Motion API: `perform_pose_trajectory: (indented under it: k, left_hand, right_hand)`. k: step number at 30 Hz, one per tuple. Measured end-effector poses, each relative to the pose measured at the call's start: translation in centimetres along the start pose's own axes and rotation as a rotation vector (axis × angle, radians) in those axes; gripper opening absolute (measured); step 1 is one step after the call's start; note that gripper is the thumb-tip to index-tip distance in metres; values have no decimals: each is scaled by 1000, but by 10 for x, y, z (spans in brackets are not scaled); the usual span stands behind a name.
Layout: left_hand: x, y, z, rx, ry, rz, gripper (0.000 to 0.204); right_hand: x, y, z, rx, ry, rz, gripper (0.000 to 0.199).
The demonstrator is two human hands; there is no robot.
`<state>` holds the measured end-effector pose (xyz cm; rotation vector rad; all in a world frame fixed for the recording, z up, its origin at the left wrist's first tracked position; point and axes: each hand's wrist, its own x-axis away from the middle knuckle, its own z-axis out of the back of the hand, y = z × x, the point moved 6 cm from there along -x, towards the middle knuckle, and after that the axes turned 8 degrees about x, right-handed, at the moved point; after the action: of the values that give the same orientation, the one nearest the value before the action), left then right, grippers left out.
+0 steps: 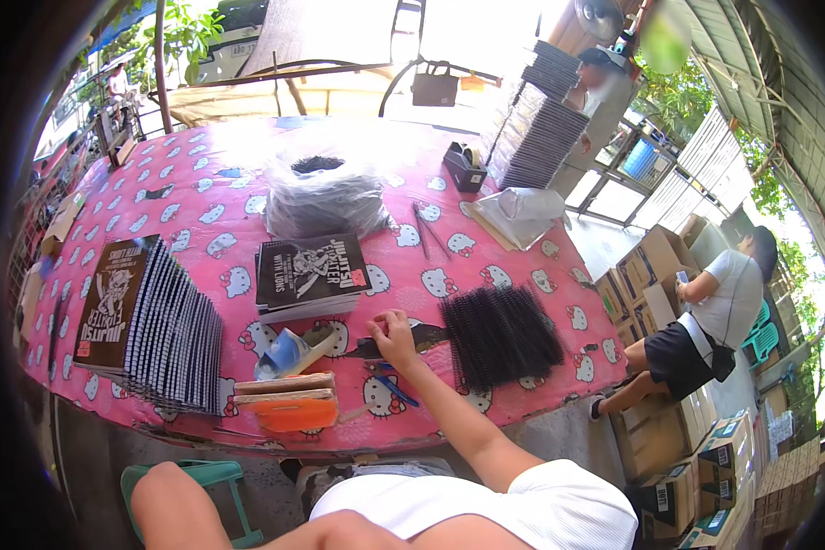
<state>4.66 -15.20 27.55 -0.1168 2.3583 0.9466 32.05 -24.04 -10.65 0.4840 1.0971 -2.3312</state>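
Note:
My right hand [392,337] reaches over the near middle of the table, its fingers curled together above a dark patch. Whatever the fingers hold, if anything, is too small to make out. Just below the hand lie pliers with blue handles [396,390]. To its right is a heap of black plastic binding coils [504,339]. A short stack of black-covered books [310,270] sits to its upper left. Farther left rises a tall stack of spiral-bound books [174,330]. My left hand is out of view.
The table has a pink patterned cover [220,215]. On it are an orange block-like box [289,408], a clear bag of black coils [325,202], a tape dispenser [465,167] and tall book stacks [541,128]. Two people stand at right, near cardboard boxes [655,257].

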Motion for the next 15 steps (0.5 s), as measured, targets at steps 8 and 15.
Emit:
perform_pose_trajectory:
  k: [8,15]
  left_hand:
    - [-2,2,2,-52,-4,-19,18]
    - [-5,4,4,-81,-27,-29,18]
  right_hand:
    - [-2,-12,9,-100,-45,-103,23]
    - [-1,-10,9,-100,-65,-120,22]
